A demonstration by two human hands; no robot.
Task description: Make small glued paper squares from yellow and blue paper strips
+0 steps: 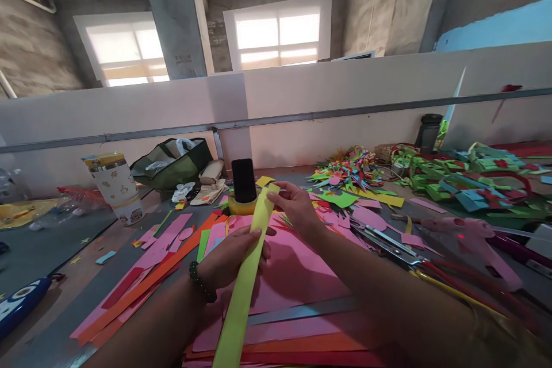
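Observation:
A long yellow paper strip (pixel 241 293) runs from the bottom of the head view up toward the middle, held in the air by both hands. My left hand (pixel 233 256), with a dark beaded bracelet at the wrist, is closed around the strip partway along, thumb on top. At the strip's far end, my right hand (pixel 295 207) pinches the edge between thumb and fingers. Below lie pink sheets (pixel 293 270), with a grey-blue strip (pixel 302 309) and orange and red paper across their near part.
Scissors (pixel 383 241) and a pink glue gun (pixel 474 241) lie at right. A phone (pixel 244 179) stands upright behind my hands. Orange strips (pixel 150 282) and a patterned tumbler (pixel 115 187) are at left. Colourful paper pieces (pixel 353 169) and paper baskets (pixel 487 184) fill the back right.

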